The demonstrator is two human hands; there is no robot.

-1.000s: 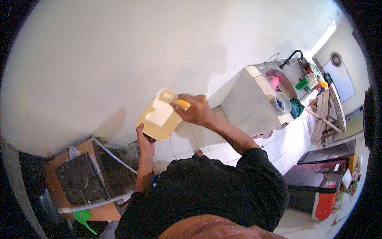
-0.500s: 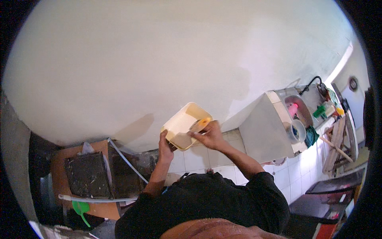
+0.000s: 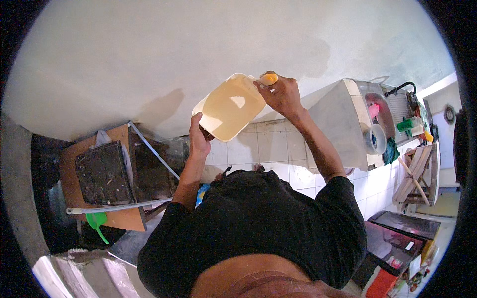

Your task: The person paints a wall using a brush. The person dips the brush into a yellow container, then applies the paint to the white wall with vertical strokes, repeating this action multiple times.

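Green utensil [image 3: 97, 221]: well left of the left fingers.
Left hand [image 3: 199, 141]: fingers holding the cream tray [image 3: 226, 111], thumb over its rim.
Tray: between both hands' fingers.
Right hand [image 3: 284, 97]: fingers closed round an orange-handled tool [image 3: 269, 79] beside the tray's upper-right corner.
Sink [image 3: 386, 118]: well right of all fingers.

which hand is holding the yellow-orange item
The right hand holds the yellow-orange item, near the cream tray; the left hand instead grips the tray at its left side.
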